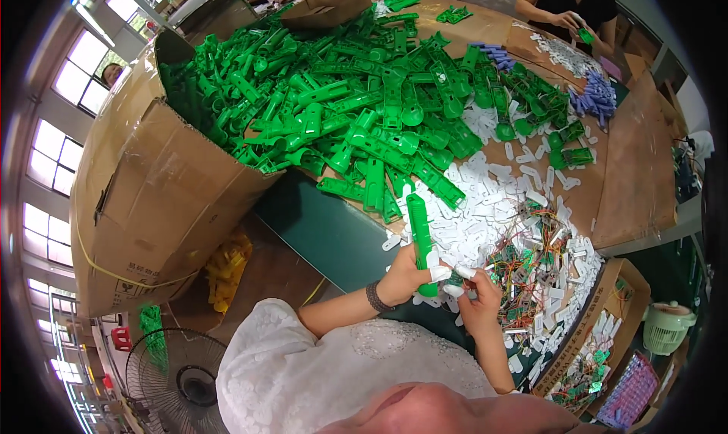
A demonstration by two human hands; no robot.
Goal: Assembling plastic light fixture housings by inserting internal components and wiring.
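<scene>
My left hand (400, 279) is closed around a long green plastic casing (418, 223), held upright with its ridged end pointing away from me. My right hand (480, 303) is beside it, thumb and fingers pinched together close to the casing's lower end. Whatever lies in that pinch is too small to make out. White covers sit on some fingertips of both hands. Just beyond my hands spreads a heap of small white plastic pieces (485, 199). To the right of my right hand lie circuit boards with red, yellow and black wires (523, 260).
A big pile of green casings (364, 93) spills from a large cardboard box (159, 199) at left. Purple cylinders (595, 99) lie at far right. An open carton of boards (629, 275) and a pale green basket (669, 326) stand at right. A fan (193, 385) is lower left. Another person (569, 9) works opposite.
</scene>
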